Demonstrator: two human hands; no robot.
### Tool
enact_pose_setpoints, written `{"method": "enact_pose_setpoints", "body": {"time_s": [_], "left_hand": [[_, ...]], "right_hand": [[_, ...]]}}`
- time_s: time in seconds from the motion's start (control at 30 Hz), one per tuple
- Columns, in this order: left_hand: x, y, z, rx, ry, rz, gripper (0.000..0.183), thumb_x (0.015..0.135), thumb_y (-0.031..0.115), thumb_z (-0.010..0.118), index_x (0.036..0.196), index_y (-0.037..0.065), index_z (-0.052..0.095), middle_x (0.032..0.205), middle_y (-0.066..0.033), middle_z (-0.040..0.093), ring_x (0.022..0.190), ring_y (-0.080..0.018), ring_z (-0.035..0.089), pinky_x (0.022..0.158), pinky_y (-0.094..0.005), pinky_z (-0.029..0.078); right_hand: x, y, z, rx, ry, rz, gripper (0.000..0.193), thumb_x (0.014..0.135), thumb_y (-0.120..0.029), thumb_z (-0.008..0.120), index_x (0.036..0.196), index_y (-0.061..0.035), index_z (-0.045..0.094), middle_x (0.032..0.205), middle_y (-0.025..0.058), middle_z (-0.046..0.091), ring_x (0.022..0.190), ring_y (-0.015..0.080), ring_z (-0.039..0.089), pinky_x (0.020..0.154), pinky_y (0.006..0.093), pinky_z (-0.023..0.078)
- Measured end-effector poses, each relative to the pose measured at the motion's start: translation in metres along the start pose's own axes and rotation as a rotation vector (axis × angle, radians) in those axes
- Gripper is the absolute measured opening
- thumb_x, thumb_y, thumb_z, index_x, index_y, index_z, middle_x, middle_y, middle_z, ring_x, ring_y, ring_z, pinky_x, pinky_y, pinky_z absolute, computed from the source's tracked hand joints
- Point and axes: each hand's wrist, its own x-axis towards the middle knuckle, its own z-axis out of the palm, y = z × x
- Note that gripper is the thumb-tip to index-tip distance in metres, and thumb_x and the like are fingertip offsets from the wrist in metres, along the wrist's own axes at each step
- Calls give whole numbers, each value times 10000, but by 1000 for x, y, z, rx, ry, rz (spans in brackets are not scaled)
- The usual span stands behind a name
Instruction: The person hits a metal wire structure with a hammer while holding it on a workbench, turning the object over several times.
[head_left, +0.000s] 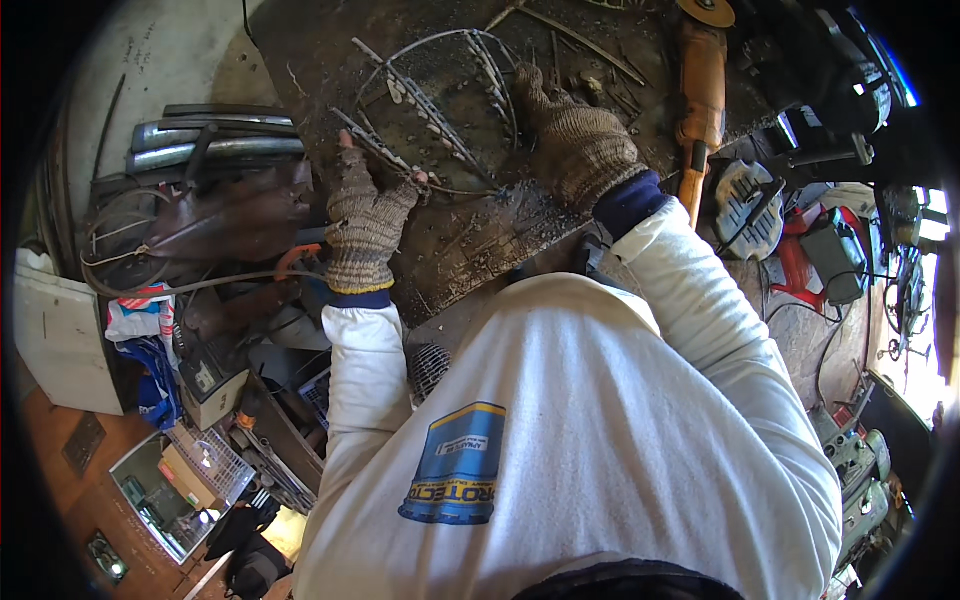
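A round metal frame [432, 118], made of a thin hoop with several textured bars across it, lies on the dark, dirty worktop [480, 250]. My left hand [365, 220], in a brown knitted glove with bare fingertips, grips the near left of this frame. Its index finger and thumb press along the short outer bar. On the far right of the hoop, my right hand [580, 138] in a matching glove has its fingers bent at the rim. Part of the hoop there is hidden by the glove.
An orange angle grinder [702, 90] lies right of my right hand. Thin metal rods [585, 45] lie beyond the frame. To the left are metal tubes [215, 150] and a cable [230, 283]. A red and grey bag [825, 255] sits at the right.
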Motion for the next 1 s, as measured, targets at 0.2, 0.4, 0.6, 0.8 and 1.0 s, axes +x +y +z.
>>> {"method": "enact_pose_setpoints", "body": {"time_s": [0.2,0.4,0.6,0.8,1.0], "left_hand": [[2,-29,18,205,93,230,1188,756,520,853,1613,38,187,1553,-287,390,1432,-419,406,1166,-447,374],[8,-18,8,134,-12,67,1282,703,545,872,1628,64,125,1570,-293,360,1439,-429,394,1179,-438,366],[9,-35,12,391,110,316,1277,698,565,854,1629,73,130,1561,-299,370,1433,-434,397,1161,-440,386],[-7,-11,-8,327,209,278,1026,762,531,824,1557,70,368,1468,-224,518,1322,-396,526,1094,-453,442],[-75,30,-20,518,-265,425,396,891,397,691,1203,155,687,1114,-126,679,945,-328,667,835,-447,546]], "right_hand": [[9,1,0,-42,-31,-47,707,828,-276,719,1455,-76,459,1050,224,716,945,403,697,813,461,569],[0,0,8,-53,188,-70,866,816,-398,764,1513,-61,377,1132,251,698,1013,409,691,859,454,570],[3,-17,-11,6,-147,28,889,799,-388,781,1518,-66,371,1217,269,665,1075,428,670,920,475,554],[-14,-7,-27,-78,-29,79,877,832,-451,770,1486,-13,383,1308,274,621,1196,414,622,984,469,526],[-84,21,-59,246,314,156,761,829,-234,800,1461,3,448,1355,223,614,1220,319,632,998,429,536]]}}
